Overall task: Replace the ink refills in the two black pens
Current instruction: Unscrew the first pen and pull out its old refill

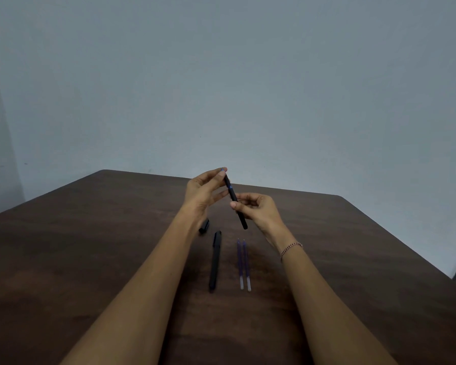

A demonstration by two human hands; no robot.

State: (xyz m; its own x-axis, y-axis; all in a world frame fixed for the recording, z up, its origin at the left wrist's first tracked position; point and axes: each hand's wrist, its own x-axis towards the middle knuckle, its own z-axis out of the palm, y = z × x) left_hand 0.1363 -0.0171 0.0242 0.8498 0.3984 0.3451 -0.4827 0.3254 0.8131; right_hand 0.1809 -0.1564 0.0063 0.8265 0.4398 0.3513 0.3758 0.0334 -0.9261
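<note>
The pen [232, 194], held in the air just beyond the refills [244, 264], is pinched at its tip end by the left hand [203, 191] and gripped at the barrel by the right hand [258, 210], so the right should probably hold steady while the left unscrews squarely, without bending.

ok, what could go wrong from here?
1. The left hand and right hand pinch the slim black pen in mid-air; once opened, parts might drop onto the dark wooden table.
2. The two blue ink refills lie loose just below; the old one could get mixed in.
3. The small black cap by the left wrist could be knocked away.
</note>
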